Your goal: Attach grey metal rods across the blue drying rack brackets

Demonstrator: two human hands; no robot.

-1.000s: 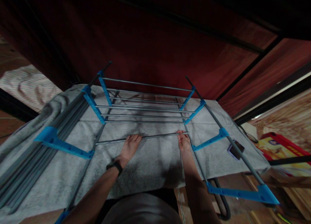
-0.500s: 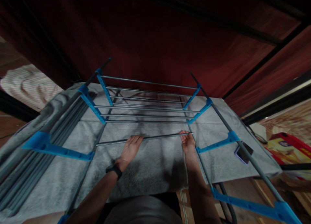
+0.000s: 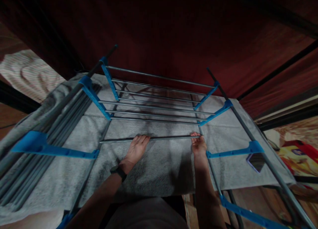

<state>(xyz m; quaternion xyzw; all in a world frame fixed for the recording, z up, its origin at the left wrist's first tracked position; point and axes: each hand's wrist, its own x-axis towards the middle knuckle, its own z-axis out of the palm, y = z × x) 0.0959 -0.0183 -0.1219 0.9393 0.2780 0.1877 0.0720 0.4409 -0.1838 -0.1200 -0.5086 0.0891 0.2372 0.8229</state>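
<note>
A thin grey metal tube (image 3: pixel 171 137) lies crosswise between the two sides of a rack frame, low over the grey towel. My left hand (image 3: pixel 137 149) is wrapped over the tube left of its middle; a dark watch is on that wrist. My right hand (image 3: pixel 198 144) pinches the tube close to its right end. The tube's left end sits near a blue plastic bracket (image 3: pixel 72 152), and its right end is just above another blue bracket (image 3: pixel 231 154). Farther back, several metal rods (image 3: pixel 156 107) span between blue brackets on both sides.
A bundle of grey tubes (image 3: pixel 47 156) lies on the towel (image 3: pixel 154 176) at the left. On the right rests a phone (image 3: pixel 257 162). A red and yellow package (image 3: pixel 298 156) is beyond the table's right edge. Dark red fabric (image 3: pixel 159 30) hangs behind the rack.
The view has shifted slightly. Both hands keep hold of the tube, which now looks more level, its left end raised a little in the picture.
</note>
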